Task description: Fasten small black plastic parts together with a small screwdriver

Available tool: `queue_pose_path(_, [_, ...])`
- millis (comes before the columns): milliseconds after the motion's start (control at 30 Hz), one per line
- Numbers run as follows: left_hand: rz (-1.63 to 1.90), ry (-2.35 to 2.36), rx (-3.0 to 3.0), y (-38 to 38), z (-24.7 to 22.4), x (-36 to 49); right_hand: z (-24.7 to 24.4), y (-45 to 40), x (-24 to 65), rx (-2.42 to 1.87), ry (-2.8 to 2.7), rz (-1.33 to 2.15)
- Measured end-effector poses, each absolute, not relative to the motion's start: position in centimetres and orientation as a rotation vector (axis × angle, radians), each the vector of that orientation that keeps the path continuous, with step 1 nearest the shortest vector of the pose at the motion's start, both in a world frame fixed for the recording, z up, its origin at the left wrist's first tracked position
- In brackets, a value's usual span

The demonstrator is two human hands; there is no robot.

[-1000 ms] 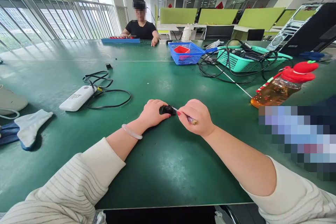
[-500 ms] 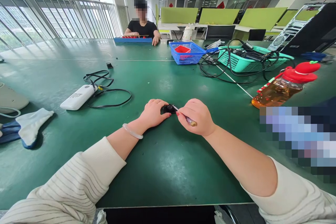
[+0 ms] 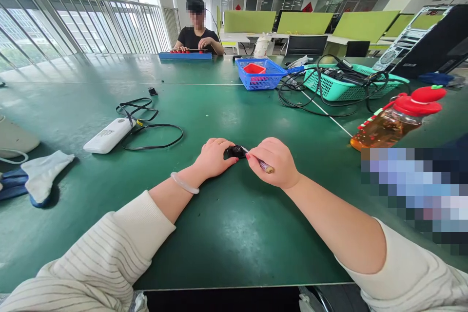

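Note:
A small dark, glossy part [image 3: 238, 151] rests on the green table in front of me; its exact kind I cannot make out. My left hand [image 3: 215, 157] is closed on its left side, thumb in front and fingers behind. In my right hand [image 3: 275, 162] is a slim pen-like tool [image 3: 265, 166], gripped like a pencil, its brownish butt end sticking out below the palm. The tool's light, thin tip points left and meets or nearly meets the right side of the dark part. Fingers partly hide both ends of contact.
To the left lie a white power bank [image 3: 109, 135] with a black cable [image 3: 155, 147] and a white-and-blue glove [image 3: 47, 170]. A red-lidded bottle [image 3: 398, 119] stands right. Farther back are a blue basket [image 3: 261, 80], a teal basket [image 3: 345, 88] with cables, and a seated person [image 3: 197, 34].
The tool's tip has shifted very slightly at the dark part; my hands stay nearly in place. Across the table, the person's one hand has risen from the tabletop to the blue tray.

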State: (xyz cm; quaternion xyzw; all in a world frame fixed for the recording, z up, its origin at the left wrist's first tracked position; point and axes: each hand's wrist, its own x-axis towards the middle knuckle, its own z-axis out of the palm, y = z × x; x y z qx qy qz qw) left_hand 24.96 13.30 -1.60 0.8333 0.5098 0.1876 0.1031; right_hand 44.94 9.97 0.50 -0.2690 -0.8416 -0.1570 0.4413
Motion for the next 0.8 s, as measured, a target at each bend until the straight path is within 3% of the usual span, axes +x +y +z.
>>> queue_pose_path(800, [0.546, 1.493, 2.427, 13.27, -1.57, 24.92, 0.36, 10.09, 45.07, -0.683, -2.065, -0.419])
